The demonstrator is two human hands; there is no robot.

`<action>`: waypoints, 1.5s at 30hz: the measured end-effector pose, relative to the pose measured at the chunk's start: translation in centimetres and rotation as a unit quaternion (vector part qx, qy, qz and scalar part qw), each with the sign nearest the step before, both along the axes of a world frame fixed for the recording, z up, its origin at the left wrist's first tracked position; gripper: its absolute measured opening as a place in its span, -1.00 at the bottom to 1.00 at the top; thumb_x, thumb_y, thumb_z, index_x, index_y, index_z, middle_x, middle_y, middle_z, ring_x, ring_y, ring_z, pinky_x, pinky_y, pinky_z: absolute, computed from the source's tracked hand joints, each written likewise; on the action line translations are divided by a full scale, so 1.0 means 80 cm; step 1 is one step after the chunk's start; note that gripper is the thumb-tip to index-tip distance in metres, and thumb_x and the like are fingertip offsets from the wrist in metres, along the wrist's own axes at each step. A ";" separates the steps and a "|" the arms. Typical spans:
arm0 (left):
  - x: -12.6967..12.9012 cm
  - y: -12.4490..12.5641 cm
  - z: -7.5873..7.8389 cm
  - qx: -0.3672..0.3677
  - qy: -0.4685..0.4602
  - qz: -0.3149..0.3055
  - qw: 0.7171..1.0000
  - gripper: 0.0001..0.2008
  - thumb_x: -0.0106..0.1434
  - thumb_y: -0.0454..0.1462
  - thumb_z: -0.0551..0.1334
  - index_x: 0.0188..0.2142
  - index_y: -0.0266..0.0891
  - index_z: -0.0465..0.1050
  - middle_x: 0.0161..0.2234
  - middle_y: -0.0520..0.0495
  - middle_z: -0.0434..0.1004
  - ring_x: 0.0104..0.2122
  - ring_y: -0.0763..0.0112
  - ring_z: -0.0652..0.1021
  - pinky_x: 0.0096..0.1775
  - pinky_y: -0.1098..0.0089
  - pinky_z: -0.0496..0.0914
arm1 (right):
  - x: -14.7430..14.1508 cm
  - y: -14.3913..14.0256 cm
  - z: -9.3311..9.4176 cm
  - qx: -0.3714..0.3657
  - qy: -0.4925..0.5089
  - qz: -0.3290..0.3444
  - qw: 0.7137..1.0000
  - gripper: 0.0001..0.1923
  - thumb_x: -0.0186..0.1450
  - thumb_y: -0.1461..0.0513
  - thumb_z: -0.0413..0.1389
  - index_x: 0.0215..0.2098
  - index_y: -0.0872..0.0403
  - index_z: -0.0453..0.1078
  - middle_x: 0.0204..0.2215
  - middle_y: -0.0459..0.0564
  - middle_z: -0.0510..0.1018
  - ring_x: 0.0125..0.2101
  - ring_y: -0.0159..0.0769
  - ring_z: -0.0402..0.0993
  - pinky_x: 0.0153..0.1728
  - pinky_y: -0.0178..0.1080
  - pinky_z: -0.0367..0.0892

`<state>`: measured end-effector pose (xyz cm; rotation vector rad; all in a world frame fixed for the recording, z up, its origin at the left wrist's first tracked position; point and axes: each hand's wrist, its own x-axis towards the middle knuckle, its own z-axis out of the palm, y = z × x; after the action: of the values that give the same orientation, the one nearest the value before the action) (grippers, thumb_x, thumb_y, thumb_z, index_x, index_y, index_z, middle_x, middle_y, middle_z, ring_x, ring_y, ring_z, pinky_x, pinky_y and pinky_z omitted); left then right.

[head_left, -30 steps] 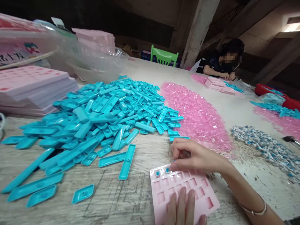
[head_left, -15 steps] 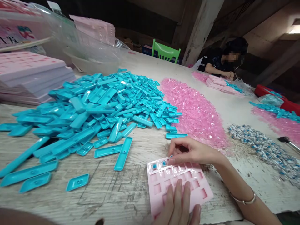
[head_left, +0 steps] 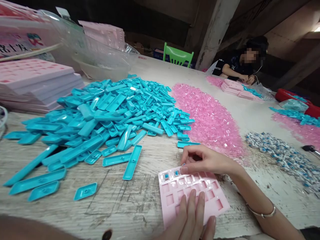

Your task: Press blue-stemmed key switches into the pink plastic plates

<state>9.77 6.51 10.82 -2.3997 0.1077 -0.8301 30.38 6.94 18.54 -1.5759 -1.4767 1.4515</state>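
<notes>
A pink tray (head_left: 172,196) with square slots lies on the worn table in front of me. Two small blue-topped switches (head_left: 166,175) sit in its top row. My left hand (head_left: 195,216) lies flat on the tray's near part, fingers together, holding it down. My right hand (head_left: 207,161) is curled at the tray's far edge. Its fingertips pinch a small blue piece (head_left: 183,164) at the top row, beside the two seated switches. A thin bracelet is on my right wrist.
A big heap of turquoise keycaps (head_left: 112,113) spreads to the left and a pink heap (head_left: 210,120) lies behind the tray. White-and-blue switches (head_left: 282,153) lie right. Stacked pink trays (head_left: 35,83) and a plastic bag (head_left: 105,63) stand far left. A co-worker (head_left: 240,65) sits across.
Almost nothing differs. The view has shifted slightly. My right hand stays pinched at the tray's top row, and my left hand has slid a little further onto the tray.
</notes>
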 end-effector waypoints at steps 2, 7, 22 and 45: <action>-0.003 0.003 0.004 0.018 0.028 -0.002 0.999 -0.52 0.38 0.08 0.08 0.20 0.03 0.24 0.07 -0.01 0.48 -0.03 0.31 0.52 0.01 0.30 0.37 | 0.000 0.000 0.001 0.003 0.004 0.001 1.000 -0.70 0.17 0.06 0.31 -0.39 0.10 0.39 -0.55 -0.20 0.40 -0.54 -0.49 0.24 -0.54 -0.41 0.13; -0.007 0.007 0.004 0.045 0.034 0.002 0.998 -0.48 0.39 0.13 -0.03 0.23 0.05 0.20 0.07 0.04 0.48 0.00 0.34 0.53 0.04 0.30 0.38 | 0.002 -0.006 0.000 0.016 0.008 -0.006 1.000 -0.71 0.20 0.06 0.30 -0.39 0.10 0.39 -0.53 -0.18 0.44 -0.52 -0.47 0.28 -0.53 -0.40 0.15; -0.007 0.001 0.008 0.048 0.053 0.012 0.997 -0.54 0.44 0.05 -0.05 0.24 0.05 0.18 0.11 -0.04 0.45 0.04 0.29 0.51 0.04 0.26 0.38 | -0.013 -0.019 -0.008 0.167 -0.080 0.014 0.983 -0.65 0.32 0.06 0.21 -0.49 0.12 0.37 -0.52 -0.15 0.41 -0.46 -0.46 0.29 -0.45 -0.37 0.15; -0.009 -0.002 0.015 0.043 0.077 0.016 0.996 -0.55 0.47 0.03 -0.08 0.27 0.06 0.14 0.14 0.00 0.43 0.05 0.34 0.50 0.03 0.26 0.39 | -0.011 -0.022 -0.008 0.154 -0.111 0.022 0.981 -0.67 0.36 0.09 0.18 -0.49 0.11 0.34 -0.54 -0.16 0.39 -0.49 -0.46 0.28 -0.48 -0.38 0.15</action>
<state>9.07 6.37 11.98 -2.3751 0.1633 -0.6127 29.49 5.16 17.87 -1.5549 -1.7775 1.0302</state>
